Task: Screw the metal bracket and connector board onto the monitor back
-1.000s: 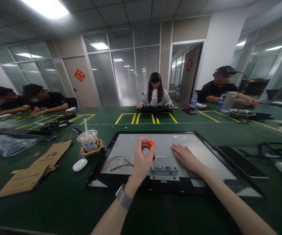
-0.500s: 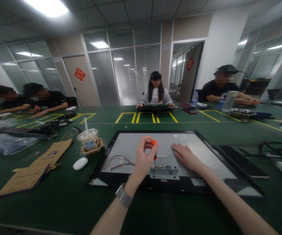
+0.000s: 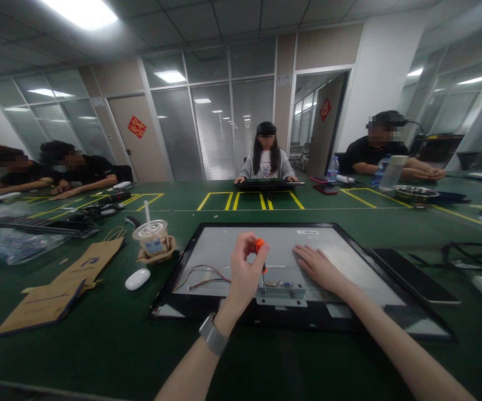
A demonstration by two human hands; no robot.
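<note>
My left hand [image 3: 247, 264] pinches the orange-and-black handle of a screwdriver [image 3: 259, 245] between thumb and fingers. The screwdriver stands nearly upright, its shaft pointing down at the left end of a metal bracket with ports [image 3: 285, 295]. Whether the tip sits in a screw is too small to tell. The bracket lies on the grey metal back of a flat display panel [image 3: 211, 239] with a black frame. Flat on the panel, right of the bracket, rests my right hand [image 3: 318, 267] with its fingers stretched out. Thin coloured wires [image 3: 201, 273] lie on the panel to the left.
Left of the panel are a white mouse [image 3: 137, 279], an iced drink cup [image 3: 152, 236] and a brown paper bag [image 3: 65, 287]. A dark flat slab [image 3: 414, 273] and black cables [image 3: 466, 253] lie on the right. Several people sit around the green table [image 3: 111, 356].
The screwdriver handle in my left hand has tilted slightly to the left, and the fingers have shifted a little around it. My right hand stays in place.
</note>
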